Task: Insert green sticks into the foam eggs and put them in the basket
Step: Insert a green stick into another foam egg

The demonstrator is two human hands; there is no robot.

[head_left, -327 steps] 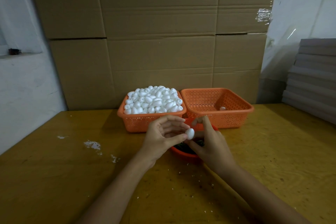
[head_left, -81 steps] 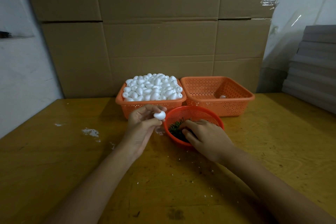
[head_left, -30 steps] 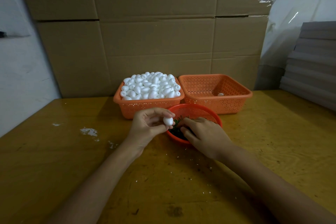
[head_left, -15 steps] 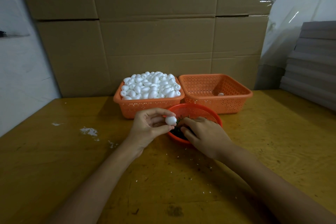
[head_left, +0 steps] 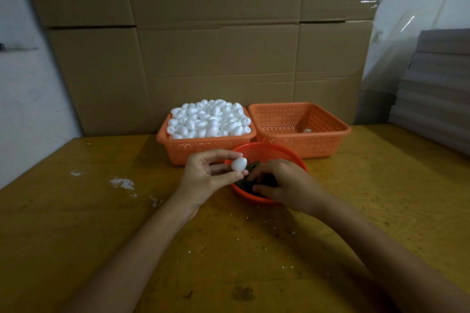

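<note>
My left hand (head_left: 206,176) pinches a white foam egg (head_left: 238,163) between thumb and fingertips, just left of the round red bowl (head_left: 269,152). Green sticks (head_left: 248,180) lie in that bowl. My right hand (head_left: 284,185) reaches into the bowl with its fingers curled down among the sticks; I cannot see whether it holds one. Behind stand two orange baskets: the left basket (head_left: 193,148) is heaped with foam eggs (head_left: 209,119), and the right basket (head_left: 328,140) holds one egg (head_left: 307,131).
The yellow wooden table (head_left: 76,223) carries white foam crumbs (head_left: 122,183) at the left. A wall of cardboard boxes (head_left: 216,46) rises behind the baskets. Stacked grey sheets (head_left: 437,89) sit at the right edge.
My left hand has shifted the egg slightly right, closer to the bowl. My right hand stays in the bowl, its fingers moving among the sticks.
</note>
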